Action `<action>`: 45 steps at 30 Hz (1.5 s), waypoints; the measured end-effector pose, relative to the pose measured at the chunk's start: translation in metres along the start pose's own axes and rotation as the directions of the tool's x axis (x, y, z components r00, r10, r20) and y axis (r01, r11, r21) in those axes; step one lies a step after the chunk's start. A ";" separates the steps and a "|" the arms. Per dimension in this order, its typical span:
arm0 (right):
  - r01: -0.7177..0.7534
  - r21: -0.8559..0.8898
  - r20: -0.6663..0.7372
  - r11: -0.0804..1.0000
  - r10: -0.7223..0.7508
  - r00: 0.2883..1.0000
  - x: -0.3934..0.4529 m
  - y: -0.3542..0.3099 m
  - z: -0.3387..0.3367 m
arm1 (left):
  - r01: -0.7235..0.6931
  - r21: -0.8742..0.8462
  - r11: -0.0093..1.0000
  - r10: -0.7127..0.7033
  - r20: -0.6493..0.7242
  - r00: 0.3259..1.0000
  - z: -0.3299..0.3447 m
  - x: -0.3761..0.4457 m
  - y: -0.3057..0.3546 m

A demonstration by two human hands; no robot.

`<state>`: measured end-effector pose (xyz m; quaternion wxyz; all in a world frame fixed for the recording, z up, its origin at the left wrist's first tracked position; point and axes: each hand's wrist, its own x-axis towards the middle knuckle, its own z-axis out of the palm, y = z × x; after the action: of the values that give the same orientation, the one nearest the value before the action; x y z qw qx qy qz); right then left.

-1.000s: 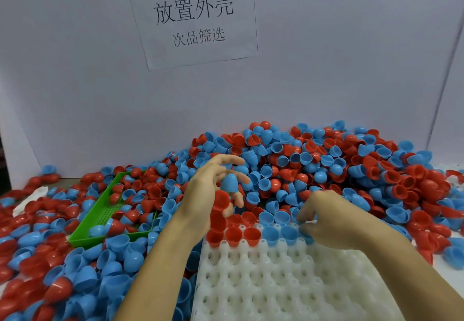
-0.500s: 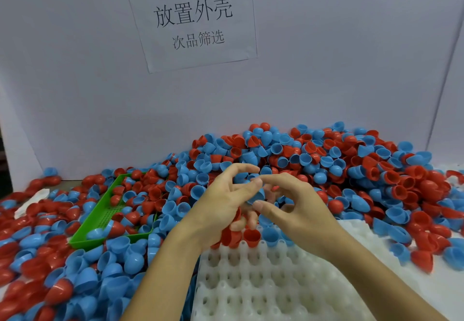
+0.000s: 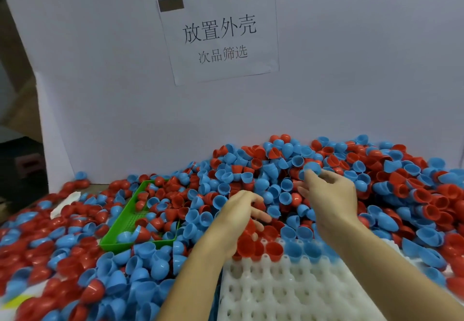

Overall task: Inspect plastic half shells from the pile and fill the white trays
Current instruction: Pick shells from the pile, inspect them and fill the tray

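A big pile of red and blue half shells (image 3: 356,167) covers the table in front of the white wall. The white tray (image 3: 288,293) lies at the bottom centre; its far row holds red shells (image 3: 274,250) and blue shells (image 3: 295,249). My left hand (image 3: 238,216) hovers over the tray's far left corner, fingers curled round several red shells (image 3: 247,241). My right hand (image 3: 329,196) is raised over the pile and pinches a blue shell (image 3: 312,167) between thumb and fingertips.
A green tray (image 3: 125,230) with several shells in it sits left of my left hand, half buried in loose shells. A paper sign (image 3: 218,32) hangs on the white wall behind. Shells spread to the left and right table edges.
My hands met above the tray's far edge, then parted. The right hand rose to the right with a blue shell. The left hand sank toward the tray corner with the red shells.
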<state>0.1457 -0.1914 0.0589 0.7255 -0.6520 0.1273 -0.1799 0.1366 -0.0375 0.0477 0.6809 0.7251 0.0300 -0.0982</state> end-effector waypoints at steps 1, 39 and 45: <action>0.011 -0.020 0.157 1.000 -0.007 0.988 -0.004 -0.012 0.015 | 0.010 0.021 1.000 -0.010 -0.008 1.000 -0.001 0.001 0.000; 0.624 -0.477 0.482 0.619 -0.409 0.775 -0.002 0.044 -0.024 | -0.184 0.155 0.971 0.150 0.208 0.967 -0.004 -0.002 -0.005; 0.648 -0.508 0.509 0.568 -0.409 0.757 -0.002 0.041 -0.023 | -0.203 0.143 0.969 0.177 0.176 0.968 -0.002 -0.002 -0.006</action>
<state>0.1377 -0.2079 0.0156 0.3680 -0.8909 -0.1475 -0.2217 0.1341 -0.0346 0.0426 0.6270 0.7665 -0.1032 -0.0930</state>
